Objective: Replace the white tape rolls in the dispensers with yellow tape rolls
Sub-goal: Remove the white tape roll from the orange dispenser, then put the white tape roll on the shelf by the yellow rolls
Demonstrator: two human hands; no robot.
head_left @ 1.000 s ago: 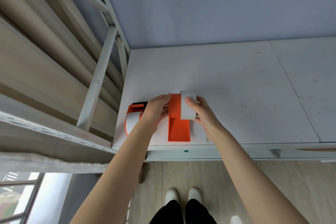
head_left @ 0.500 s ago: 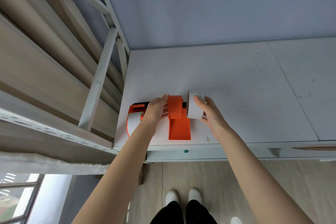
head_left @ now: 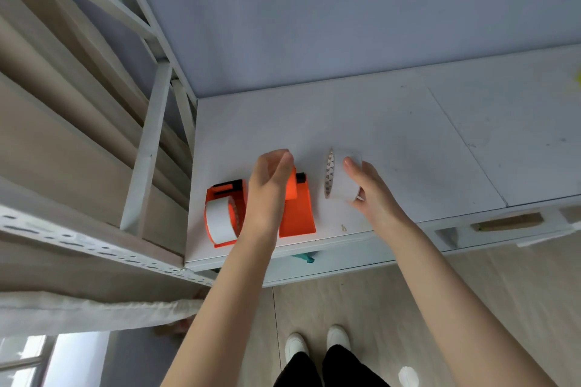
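Observation:
Two orange tape dispensers stand side by side near the front left corner of the white table (head_left: 393, 135). The left dispenser (head_left: 224, 198) carries a white tape roll (head_left: 219, 220). The right dispenser (head_left: 298, 210) has its orange hub bare. My left hand (head_left: 270, 185) rests over that dispenser, fingers curled around the hub. My right hand (head_left: 371, 192) holds a white tape roll (head_left: 341, 176) on edge, just right of the dispenser and clear of it. A yellow smear (head_left: 577, 80) shows at the table's far right edge; what it is cannot be told.
A white metal rack with wooden boards (head_left: 94, 135) rises at the left, tight against the table. A blue-grey wall (head_left: 345, 9) backs the table. A seam (head_left: 465, 141) splits the tabletop. My shoes (head_left: 314, 342) stand on the wooden floor below.
My right hand has pulled the white roll off the right dispenser's hub and carried it to the right. My left hand stayed on the dispenser. The view shifted left, so the dispensers sit more central.

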